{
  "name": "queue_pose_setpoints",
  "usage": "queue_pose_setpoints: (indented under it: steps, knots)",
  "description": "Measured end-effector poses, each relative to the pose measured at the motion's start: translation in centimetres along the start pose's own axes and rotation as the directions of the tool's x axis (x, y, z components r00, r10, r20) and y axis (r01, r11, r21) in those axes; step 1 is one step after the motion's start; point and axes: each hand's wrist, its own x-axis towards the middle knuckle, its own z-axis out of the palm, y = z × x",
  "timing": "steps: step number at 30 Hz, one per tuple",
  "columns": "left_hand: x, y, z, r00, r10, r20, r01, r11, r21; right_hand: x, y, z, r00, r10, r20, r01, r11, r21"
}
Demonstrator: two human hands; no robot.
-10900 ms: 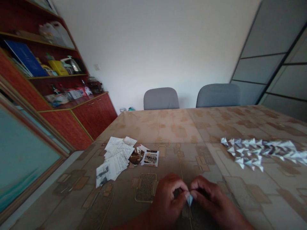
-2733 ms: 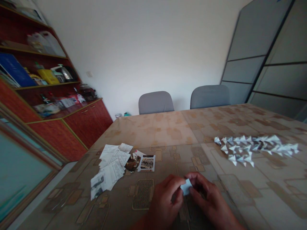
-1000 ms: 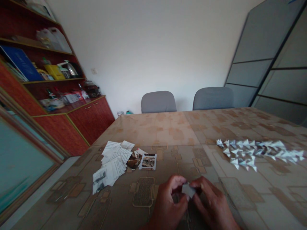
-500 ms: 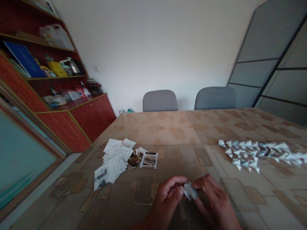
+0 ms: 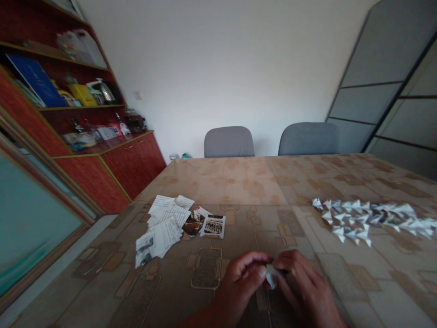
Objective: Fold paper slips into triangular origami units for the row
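A small piece of folded paper [image 5: 271, 279] is held between my two hands above the near part of the table. My left hand [image 5: 241, 278] pinches its left side with thumb and fingers. On the other side, the fingers of my right hand [image 5: 302, 280] are closed on it and hide much of it. A loose heap of paper squares [image 5: 164, 232], some printed with text and one with a picture, lies to the left. Over on the right sit several pointed folded paper pieces [image 5: 355, 218], grouped in rows.
A patterned cloth covers the table [image 5: 218, 182]. Two grey chairs [image 5: 229, 142] stand at its far edge. At the left is a red wooden cabinet [image 5: 126, 166] with bottles, a kettle and other goods; grey sliding doors [image 5: 365, 59] rise at the right.
My hands have drawn slightly closer together around the paper, and less of it shows. The camera view has shifted a little. The heap and the folded pieces stay where they were.
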Motion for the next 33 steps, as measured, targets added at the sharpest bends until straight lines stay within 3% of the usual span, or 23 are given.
queue_pose_setpoints:
  steps: [6,18,23,27,33]
  knots:
    - [0.0,-0.4,-0.1,1.000,0.004,0.009,-0.004,1.000,0.022,0.0,-0.3,0.1,1.000,0.012,-0.023,-0.011,1.000,0.020]
    - [0.0,0.0,0.1,0.996,0.035,-0.078,-0.024,0.990,0.139,0.6,-0.7,-0.1,0.998,0.011,-0.057,-0.005,0.996,0.092]
    - [-0.4,0.0,0.0,0.977,0.191,-0.092,-0.158,0.946,0.284,0.8,-0.8,-0.6,0.997,-0.019,-0.076,0.027,0.993,0.114]
    - [-0.7,0.7,0.0,0.949,0.315,-0.001,-0.288,0.869,0.401,0.5,-0.9,-1.0,0.997,-0.033,-0.069,0.043,0.988,0.146]
    - [-1.0,1.2,0.0,0.939,0.343,0.035,-0.325,0.846,0.423,0.1,-1.1,-1.4,0.999,-0.026,-0.032,0.032,0.980,0.196]
